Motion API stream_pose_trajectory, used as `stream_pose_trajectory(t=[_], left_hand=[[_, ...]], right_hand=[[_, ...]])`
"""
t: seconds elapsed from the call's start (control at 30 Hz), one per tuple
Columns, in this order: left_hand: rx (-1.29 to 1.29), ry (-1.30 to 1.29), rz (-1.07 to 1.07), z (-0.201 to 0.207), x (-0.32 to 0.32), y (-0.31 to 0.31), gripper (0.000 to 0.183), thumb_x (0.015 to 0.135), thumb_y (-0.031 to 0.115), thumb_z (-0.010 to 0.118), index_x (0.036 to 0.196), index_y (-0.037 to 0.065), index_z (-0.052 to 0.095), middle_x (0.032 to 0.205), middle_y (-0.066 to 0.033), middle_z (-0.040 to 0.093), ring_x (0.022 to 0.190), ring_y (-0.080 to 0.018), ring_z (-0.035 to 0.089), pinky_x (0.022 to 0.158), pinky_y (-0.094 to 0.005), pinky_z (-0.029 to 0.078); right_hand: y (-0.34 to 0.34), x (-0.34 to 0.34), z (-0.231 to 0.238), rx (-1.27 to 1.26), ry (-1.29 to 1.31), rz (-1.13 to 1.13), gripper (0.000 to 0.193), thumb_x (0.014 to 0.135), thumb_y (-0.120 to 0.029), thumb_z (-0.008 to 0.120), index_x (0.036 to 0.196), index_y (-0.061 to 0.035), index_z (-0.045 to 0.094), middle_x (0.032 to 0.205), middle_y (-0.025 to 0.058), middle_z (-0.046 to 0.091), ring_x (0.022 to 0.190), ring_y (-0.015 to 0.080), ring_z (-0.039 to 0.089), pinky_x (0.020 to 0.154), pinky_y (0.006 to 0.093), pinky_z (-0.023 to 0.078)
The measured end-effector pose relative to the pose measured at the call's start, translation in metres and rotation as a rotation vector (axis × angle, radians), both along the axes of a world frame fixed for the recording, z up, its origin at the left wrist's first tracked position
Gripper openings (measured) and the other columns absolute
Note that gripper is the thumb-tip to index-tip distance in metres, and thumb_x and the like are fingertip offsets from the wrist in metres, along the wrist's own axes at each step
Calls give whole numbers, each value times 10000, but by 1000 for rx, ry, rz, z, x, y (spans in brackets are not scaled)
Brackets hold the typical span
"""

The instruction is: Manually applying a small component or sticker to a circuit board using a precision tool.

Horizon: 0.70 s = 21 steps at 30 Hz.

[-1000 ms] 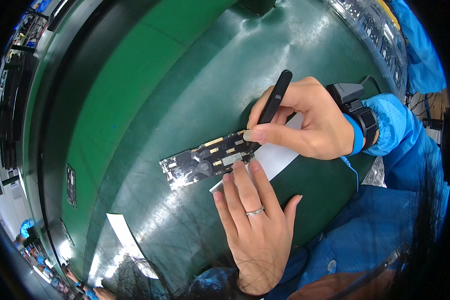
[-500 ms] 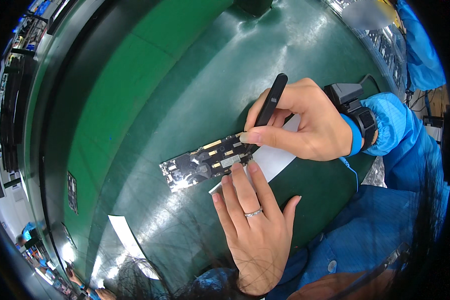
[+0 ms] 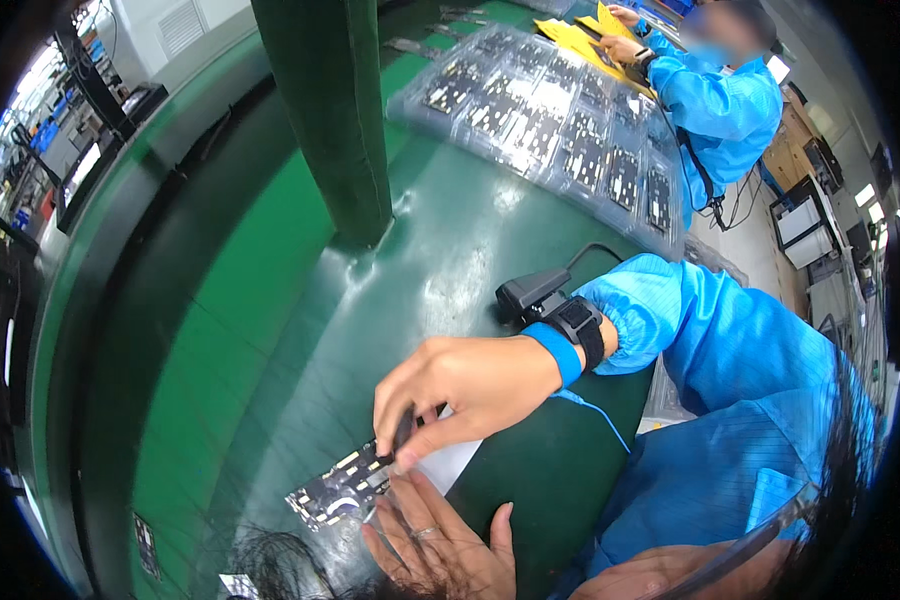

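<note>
A long black circuit board point(image 3: 342, 490) with gold and silver patches lies on the green table mat, its right end against a white paper strip point(image 3: 457, 462). My right hand point(image 3: 470, 385) pinches a slim black pen-like tool point(image 3: 404, 428) over that end. The tool's tip is hidden by my fingers, so contact with the board cannot be told. My left hand point(image 3: 448, 545), wearing a ring, lies flat with fingers stretched out, its fingertips at the board's near edge. A blue band and a black strap circle my right wrist.
Clear trays point(image 3: 530, 110) of circuit boards stand at the far side. A green post point(image 3: 330, 120) rises from the table. A co-worker in blue point(image 3: 725, 100) handles yellow material. Another board point(image 3: 146, 547) lies far left; a blue cord point(image 3: 600, 412) trails from my wrist.
The view has swung up and to the right, bringing the trays, post and co-worker into sight. My right hand still grips the black tool at the board's right end; my left stays beside it.
</note>
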State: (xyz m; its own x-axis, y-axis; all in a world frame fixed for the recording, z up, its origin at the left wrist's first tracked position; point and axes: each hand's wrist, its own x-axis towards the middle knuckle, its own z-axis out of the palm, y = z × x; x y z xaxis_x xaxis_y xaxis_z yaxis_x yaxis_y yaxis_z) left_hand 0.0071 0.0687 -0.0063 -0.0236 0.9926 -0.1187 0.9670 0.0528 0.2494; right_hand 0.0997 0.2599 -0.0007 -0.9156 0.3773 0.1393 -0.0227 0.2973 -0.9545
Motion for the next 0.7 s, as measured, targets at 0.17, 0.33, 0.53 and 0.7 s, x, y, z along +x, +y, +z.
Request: stream_pose_trajectory(t=[0.17,0.33,0.53,0.7], left_hand=[[4,-9,26,3,5,-26,995,848,622,743,1532,-30,431,1619,-218,345,1457,-423,394,1205,-646,308],[-6,-15,65,2,7,-43,1007,842,626,747,1534,-29,423,1622,-217,340,1461,-424,389,1208,-648,300],[31,-1,12,18,27,-50,1020,835,630,752,1538,-29,415,1625,-216,334,1466,-426,382,1212,-650,292],[97,41,-88,46,52,-46,1032,830,633,756,1541,-28,407,1628,-215,329,1470,-428,376,1215,-652,285]], right_hand=[[4,-1,0,98,255,-50,211,981,-179,747,1087,3,734,1048,114,740,879,207,731,666,305,587],[6,-2,12,-82,87,-93,197,1000,-143,727,1120,14,718,1142,127,711,963,203,728,707,287,592],[5,10,19,-179,109,-109,256,1051,-197,661,1201,11,674,1203,112,661,905,176,720,716,286,613],[-4,28,37,-270,156,-94,256,1069,-219,631,1172,15,643,1161,97,660,858,159,715,708,302,610]])
